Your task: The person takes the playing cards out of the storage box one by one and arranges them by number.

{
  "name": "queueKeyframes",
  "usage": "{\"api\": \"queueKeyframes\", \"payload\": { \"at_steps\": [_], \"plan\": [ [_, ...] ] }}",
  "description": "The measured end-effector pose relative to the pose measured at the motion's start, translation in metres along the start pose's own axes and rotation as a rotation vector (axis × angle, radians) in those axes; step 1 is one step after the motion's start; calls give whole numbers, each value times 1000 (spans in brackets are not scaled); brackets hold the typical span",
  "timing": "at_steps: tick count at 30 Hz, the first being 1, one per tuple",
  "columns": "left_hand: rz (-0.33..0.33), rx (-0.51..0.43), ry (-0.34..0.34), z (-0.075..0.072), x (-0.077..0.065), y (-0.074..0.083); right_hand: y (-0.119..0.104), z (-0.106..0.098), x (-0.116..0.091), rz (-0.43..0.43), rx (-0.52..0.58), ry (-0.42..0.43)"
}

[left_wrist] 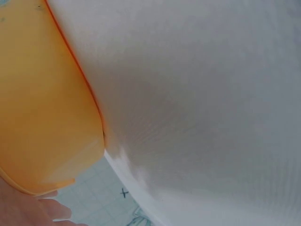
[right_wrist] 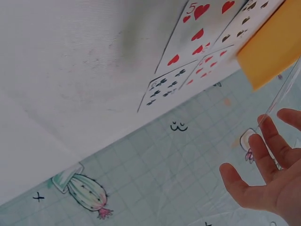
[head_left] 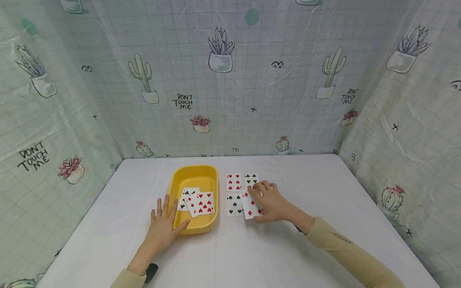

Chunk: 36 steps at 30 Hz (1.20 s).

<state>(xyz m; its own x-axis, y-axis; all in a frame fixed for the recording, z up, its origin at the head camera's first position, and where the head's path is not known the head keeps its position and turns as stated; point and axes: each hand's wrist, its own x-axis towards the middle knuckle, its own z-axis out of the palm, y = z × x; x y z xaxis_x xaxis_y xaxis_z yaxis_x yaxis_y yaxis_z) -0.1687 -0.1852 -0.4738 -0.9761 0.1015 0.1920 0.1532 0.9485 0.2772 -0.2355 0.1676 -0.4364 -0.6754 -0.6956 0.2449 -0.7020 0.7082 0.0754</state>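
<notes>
In the head view my left hand (head_left: pixel 161 230) rests on the left rim of the yellow tray (head_left: pixel 200 230), fingers spread and straight. Inside the tray lie overlapping playing cards, a club card (head_left: pixel 182 203) and a seven of hearts (head_left: pixel 206 203) among them. My right hand (head_left: pixel 272 204) pinches a five of diamonds (head_left: pixel 249 207) by its edges, to the right of the tray. In the right wrist view that card shows edge-on, held above the table. Below it lies a five of hearts (right_wrist: pixel 188 40), which the held card hides in the head view.
Beside the held card lie a six of hearts (head_left: pixel 234 182), a six of clubs (head_left: pixel 250 179) and a five of spades (head_left: pixel 233 205), face up in a grid. The white table (head_left: pixel 306 176) ends at a patterned cloth backdrop (head_left: pixel 252 132) behind and at both sides.
</notes>
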Motion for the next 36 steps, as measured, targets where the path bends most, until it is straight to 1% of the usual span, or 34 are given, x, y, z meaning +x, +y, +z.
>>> {"api": "queueKeyframes", "payload": {
  "at_steps": [10, 14, 20, 24, 29, 36],
  "plan": [
    [-5, -17, 0, 0, 1, 0, 11, 4, -20, 52, 10, -29],
    [-7, -14, -2, 0, 0, 0, 16, 7, -27, 69, 18, -27],
    [-13, -21, -9, -2, -1, 1, 23, 13, -36, 94, -1, -23],
    [-20, -20, -9, -2, -1, 2, 28, 13, -41, 120, 5, -31],
    [-21, -15, -12, -2, -1, 2, 36, 11, -46, 115, 8, -13],
    [-23, -18, -11, 0, -1, 1, 47, 16, -53, 113, 8, 2]
  ]
}}
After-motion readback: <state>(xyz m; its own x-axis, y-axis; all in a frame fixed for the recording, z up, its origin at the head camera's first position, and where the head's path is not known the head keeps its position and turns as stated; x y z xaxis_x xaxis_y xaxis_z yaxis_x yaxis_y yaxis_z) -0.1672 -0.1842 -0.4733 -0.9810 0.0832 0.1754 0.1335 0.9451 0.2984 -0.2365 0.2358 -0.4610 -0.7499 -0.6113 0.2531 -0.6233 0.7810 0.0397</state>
